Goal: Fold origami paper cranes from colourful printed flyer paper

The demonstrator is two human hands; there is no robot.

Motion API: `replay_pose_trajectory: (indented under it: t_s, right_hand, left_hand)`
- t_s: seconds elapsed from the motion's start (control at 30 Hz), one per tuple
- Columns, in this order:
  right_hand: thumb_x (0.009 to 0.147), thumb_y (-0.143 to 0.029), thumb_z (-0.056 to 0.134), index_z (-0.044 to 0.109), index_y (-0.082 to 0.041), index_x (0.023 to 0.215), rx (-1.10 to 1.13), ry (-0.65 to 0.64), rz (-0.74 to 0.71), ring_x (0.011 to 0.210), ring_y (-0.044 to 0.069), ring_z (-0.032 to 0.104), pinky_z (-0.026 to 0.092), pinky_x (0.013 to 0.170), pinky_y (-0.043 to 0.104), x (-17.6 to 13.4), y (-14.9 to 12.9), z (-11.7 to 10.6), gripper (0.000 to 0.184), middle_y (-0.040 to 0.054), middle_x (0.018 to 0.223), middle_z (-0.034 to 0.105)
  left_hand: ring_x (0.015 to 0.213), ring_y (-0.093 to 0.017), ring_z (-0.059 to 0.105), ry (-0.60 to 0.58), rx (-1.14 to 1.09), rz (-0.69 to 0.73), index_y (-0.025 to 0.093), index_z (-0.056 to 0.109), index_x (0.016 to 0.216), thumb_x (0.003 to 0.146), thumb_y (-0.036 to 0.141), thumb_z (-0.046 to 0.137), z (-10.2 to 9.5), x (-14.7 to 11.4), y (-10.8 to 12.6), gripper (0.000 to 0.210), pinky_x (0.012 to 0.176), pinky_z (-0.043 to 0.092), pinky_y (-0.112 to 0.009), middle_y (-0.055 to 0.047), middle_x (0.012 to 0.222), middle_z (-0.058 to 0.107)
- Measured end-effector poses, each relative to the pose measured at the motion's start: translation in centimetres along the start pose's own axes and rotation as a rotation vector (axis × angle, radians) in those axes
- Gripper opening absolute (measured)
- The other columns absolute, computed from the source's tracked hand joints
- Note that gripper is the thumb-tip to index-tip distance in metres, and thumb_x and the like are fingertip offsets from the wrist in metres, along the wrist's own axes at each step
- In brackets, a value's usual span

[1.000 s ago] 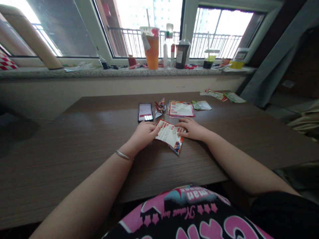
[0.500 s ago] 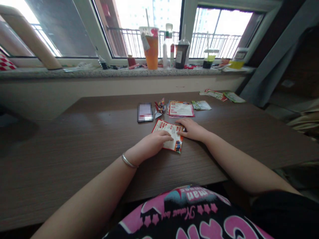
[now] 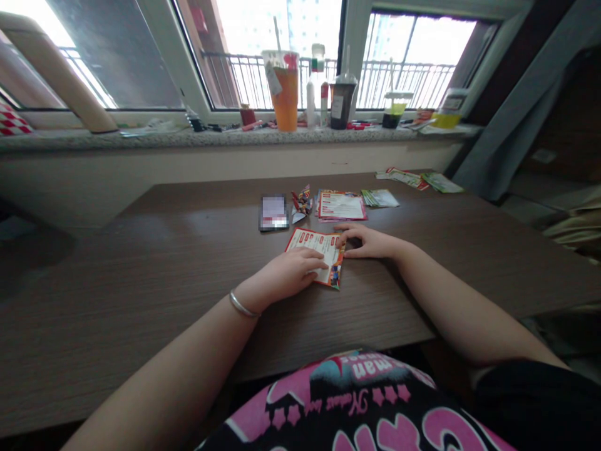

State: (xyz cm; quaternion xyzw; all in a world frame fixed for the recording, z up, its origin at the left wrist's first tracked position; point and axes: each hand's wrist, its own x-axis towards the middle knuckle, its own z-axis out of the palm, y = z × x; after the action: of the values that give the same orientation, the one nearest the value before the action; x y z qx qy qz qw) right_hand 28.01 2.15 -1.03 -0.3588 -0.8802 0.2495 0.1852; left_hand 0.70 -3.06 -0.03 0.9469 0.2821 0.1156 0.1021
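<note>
A red-bordered printed paper sheet (image 3: 312, 239) lies at a slant on the table in front of me, with a small picture at its lower right corner. My left hand (image 3: 295, 270) rests flat across its lower left part, fingers stretched out. At the right edge of the sheet, my right hand (image 3: 369, 241) touches the paper with bent, parted fingers. A gap shows between its thumb and forefinger. Just beyond the sheet lie a crumpled colourful wrapper (image 3: 301, 203) and a stack of similar red-edged sheets (image 3: 342, 205).
A phone-like dark-framed device (image 3: 273, 213) lies left of the wrapper on the brown table (image 3: 188, 263). Green-printed papers (image 3: 380, 198) and more leaflets (image 3: 408, 179) are at the back right. An orange drink cup (image 3: 285, 94) and a dark drink cup (image 3: 342, 103) stand on the windowsill.
My right hand has shifted slightly right, its fingers more bent at the sheet's edge. My left hand has moved only a little on the paper.
</note>
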Motion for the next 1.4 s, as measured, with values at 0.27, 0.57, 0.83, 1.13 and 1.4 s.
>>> replay_pose_trajectory:
  t_s: [0.27, 0.57, 0.83, 1.13, 1.4]
  right_hand:
    - [0.084, -0.043, 0.066, 0.072, -0.023, 0.099, 0.018, 0.009, -0.067, 0.132, 0.025, 0.046, 0.033, 0.113, 0.047, 0.2, -0.7, 0.1, 0.025, 0.0075, 0.138, 0.055]
    - [0.087, -0.044, 0.062, 0.072, -0.021, 0.095, 0.08, 0.055, -0.126, 0.12, 0.023, 0.057, 0.038, 0.108, 0.044, 0.7, -1.4, 1.0, 0.027, 0.0078, 0.123, 0.065]
    - [0.086, -0.043, 0.063, 0.071, -0.02, 0.091, 0.068, 0.045, -0.086, 0.109, 0.022, 0.061, 0.042, 0.103, 0.042, 0.7, -1.6, 0.9, 0.025, 0.0069, 0.109, 0.069]
    - [0.083, -0.048, 0.065, 0.071, -0.019, 0.083, 0.072, 0.072, -0.091, 0.101, 0.021, 0.063, 0.046, 0.097, 0.039, 0.7, -1.4, 0.9, 0.03, 0.0068, 0.098, 0.071]
    - [0.085, -0.042, 0.065, 0.071, -0.019, 0.085, 0.05, 0.028, -0.096, 0.098, 0.02, 0.063, 0.049, 0.093, 0.037, 1.1, -1.6, 0.9, 0.024, 0.0067, 0.1, 0.07]
  left_hand:
    - [0.121, -0.023, 0.053, -0.019, -0.061, 0.003, 0.02, 0.064, 0.116, 0.085, 0.017, 0.058, -0.2, 0.2, 0.0, 0.031, 0.107, 0.04, -0.039, -0.009, 0.127, 0.06]
    - [0.121, -0.022, 0.052, -0.015, -0.09, -0.025, 0.02, 0.061, 0.115, 0.084, 0.025, 0.063, 0.0, 0.1, 0.0, 0.032, 0.107, 0.039, -0.037, -0.008, 0.128, 0.059]
    - [0.128, -0.035, 0.046, -0.011, 0.098, -0.275, 0.016, 0.05, 0.133, 0.076, 0.063, 0.064, 0.4, 0.1, -0.7, 0.075, 0.109, 0.033, -0.048, -0.016, 0.139, 0.052]
    - [0.13, -0.041, 0.043, 0.003, 0.141, -0.546, 0.02, 0.027, 0.151, 0.068, 0.072, 0.062, -0.9, -0.7, -2.8, 0.103, 0.104, 0.034, -0.05, -0.02, 0.142, 0.047]
    - [0.104, -0.031, 0.063, -0.022, 0.042, -0.544, 0.022, 0.056, 0.129, 0.071, 0.053, 0.069, -3.0, -1.4, -5.5, 0.067, 0.087, 0.049, -0.038, -0.011, 0.118, 0.067]
